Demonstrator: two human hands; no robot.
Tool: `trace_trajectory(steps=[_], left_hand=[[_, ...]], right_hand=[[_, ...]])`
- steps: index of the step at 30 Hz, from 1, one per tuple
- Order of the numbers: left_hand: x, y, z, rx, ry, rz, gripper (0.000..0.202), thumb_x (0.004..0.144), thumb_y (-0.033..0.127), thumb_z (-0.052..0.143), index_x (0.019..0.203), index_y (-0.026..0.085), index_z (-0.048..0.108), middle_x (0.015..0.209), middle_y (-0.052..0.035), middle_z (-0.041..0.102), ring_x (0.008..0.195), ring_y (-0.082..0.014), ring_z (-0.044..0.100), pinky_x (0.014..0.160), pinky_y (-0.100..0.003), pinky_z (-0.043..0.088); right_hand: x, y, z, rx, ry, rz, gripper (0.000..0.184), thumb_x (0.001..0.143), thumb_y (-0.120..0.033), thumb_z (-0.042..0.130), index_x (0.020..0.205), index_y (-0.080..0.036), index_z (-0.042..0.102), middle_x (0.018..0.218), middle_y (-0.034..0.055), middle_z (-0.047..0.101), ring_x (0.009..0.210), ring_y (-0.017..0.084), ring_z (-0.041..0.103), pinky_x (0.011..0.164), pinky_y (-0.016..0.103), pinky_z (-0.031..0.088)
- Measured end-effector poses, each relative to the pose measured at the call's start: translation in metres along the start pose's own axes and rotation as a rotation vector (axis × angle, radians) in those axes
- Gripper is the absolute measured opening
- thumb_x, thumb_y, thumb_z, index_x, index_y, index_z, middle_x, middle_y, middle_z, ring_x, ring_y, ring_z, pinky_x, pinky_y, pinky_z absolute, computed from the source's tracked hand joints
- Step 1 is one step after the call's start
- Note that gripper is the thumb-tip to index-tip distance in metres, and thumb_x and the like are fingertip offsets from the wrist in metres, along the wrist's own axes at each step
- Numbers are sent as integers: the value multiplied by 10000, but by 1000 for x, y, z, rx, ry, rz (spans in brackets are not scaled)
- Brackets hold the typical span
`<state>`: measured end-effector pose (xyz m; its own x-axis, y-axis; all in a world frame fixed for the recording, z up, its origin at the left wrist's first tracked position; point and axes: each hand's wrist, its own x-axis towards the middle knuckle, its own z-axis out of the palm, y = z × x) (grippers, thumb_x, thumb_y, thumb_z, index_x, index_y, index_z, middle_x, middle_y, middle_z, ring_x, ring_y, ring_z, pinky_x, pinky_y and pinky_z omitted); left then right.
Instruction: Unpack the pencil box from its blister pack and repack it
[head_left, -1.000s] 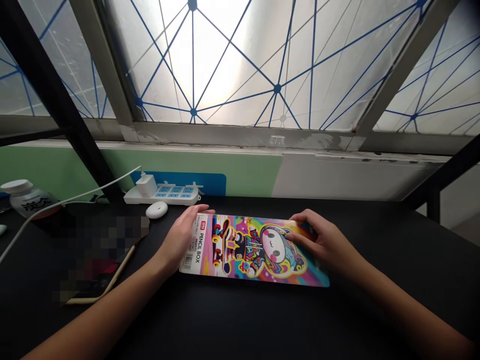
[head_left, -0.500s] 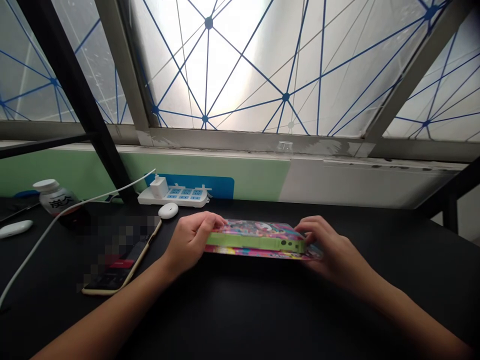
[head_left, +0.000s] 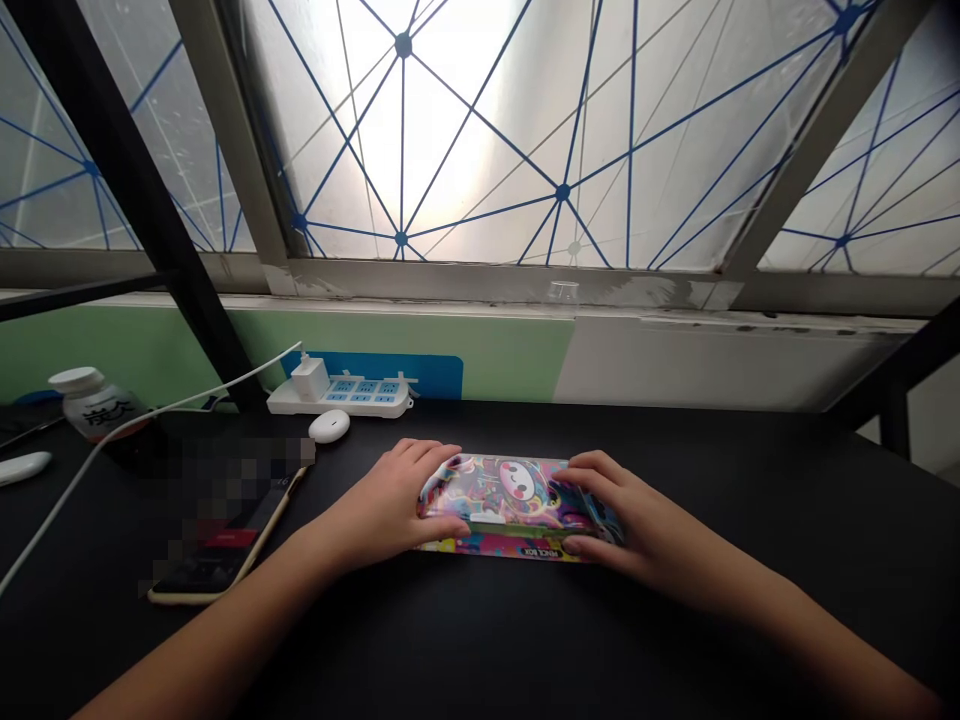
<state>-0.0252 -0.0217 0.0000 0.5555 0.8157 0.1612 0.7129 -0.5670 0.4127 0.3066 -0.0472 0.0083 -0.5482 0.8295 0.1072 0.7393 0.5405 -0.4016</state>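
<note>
A colourful pencil box [head_left: 499,492] with a cartoon face on its lid and "PENCIL BOX" lettering on its front edge lies on the black table [head_left: 480,640]. Around its left end, my left hand [head_left: 409,495] is closed, thumb along the near edge and fingers over the far side. My right hand [head_left: 619,510] grips the other end, with its fingers on the top and its thumb at the near edge. Part of each end is hidden by the hands.
Left of the box lie a phone [head_left: 225,545] and a round white case [head_left: 328,427]. Behind them stands a white power strip [head_left: 367,398] with a charger plugged in. A white cable [head_left: 97,440] crosses the left side, past a white-capped bottle [head_left: 94,405].
The pencil box has tipped from showing its green side to lying with its decorated lid facing up, lower and closer to me. Both hands moved down with it.
</note>
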Motion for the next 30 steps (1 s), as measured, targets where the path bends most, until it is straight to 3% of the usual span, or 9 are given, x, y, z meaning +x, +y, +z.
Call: trace_trajectory(steps=[7, 11, 14, 18, 22, 26, 30], left_hand=[[0, 4, 6, 157, 172, 144, 805, 761, 511, 802, 1442, 268, 447, 1378, -115, 524, 1276, -327, 450, 1100, -510, 374], [-1, 12, 8, 331, 301, 222, 826, 753, 446, 829, 1453, 254, 435, 1372, -133, 515, 1290, -335, 440, 1173, -590, 181], [-2, 14, 6, 365, 337, 249, 814, 790, 555, 760, 1451, 218, 426, 1358, -146, 536, 1284, -331, 459, 1187, -600, 106], [-1, 7, -2, 338, 404, 168, 656, 935, 556, 561, 1455, 191, 396, 1428, -162, 507, 1335, -329, 436, 1182, -603, 118], [1, -3, -8, 305, 496, 38, 576, 977, 502, 507, 1443, 186, 388, 1454, -163, 509, 1358, -325, 445, 1168, -641, 123], [0, -6, -13, 290, 486, 50, 464, 967, 493, 544, 1321, 194, 505, 1280, -125, 656, 1209, -294, 591, 1172, -654, 104], [-4, 1, -17, 362, 521, 226, 383, 922, 490, 634, 1161, 193, 597, 1062, -77, 722, 1017, -258, 672, 1179, -645, 106]], right_hand=[[8, 32, 10, -31, 268, 105, 695, 872, -602, 610, 1435, -250, 407, 1490, 167, 427, 1389, 373, 396, 1116, 565, 382], [8, 40, 6, 27, 331, 132, 726, 847, -605, 640, 1431, -253, 391, 1444, 145, 476, 1307, 347, 503, 1085, 509, 440], [8, 38, 2, 49, 363, 107, 711, 801, -599, 701, 1379, -265, 456, 1335, 117, 547, 1205, 324, 579, 1007, 453, 510], [8, 34, 0, 41, 404, 72, 652, 773, -575, 745, 1307, -277, 521, 1237, 91, 580, 1114, 305, 613, 924, 429, 548], [8, 32, -1, 17, 451, -3, 668, 777, -523, 768, 1334, -289, 482, 1225, 86, 549, 1108, 294, 591, 933, 436, 532], [5, 27, -2, -35, 504, -39, 661, 789, -492, 767, 1341, -290, 464, 1219, 89, 532, 1091, 293, 581, 927, 441, 523], [4, 18, 6, -169, 583, -17, 723, 759, -532, 780, 1349, -273, 451, 1152, 97, 544, 1026, 302, 581, 906, 472, 498]])
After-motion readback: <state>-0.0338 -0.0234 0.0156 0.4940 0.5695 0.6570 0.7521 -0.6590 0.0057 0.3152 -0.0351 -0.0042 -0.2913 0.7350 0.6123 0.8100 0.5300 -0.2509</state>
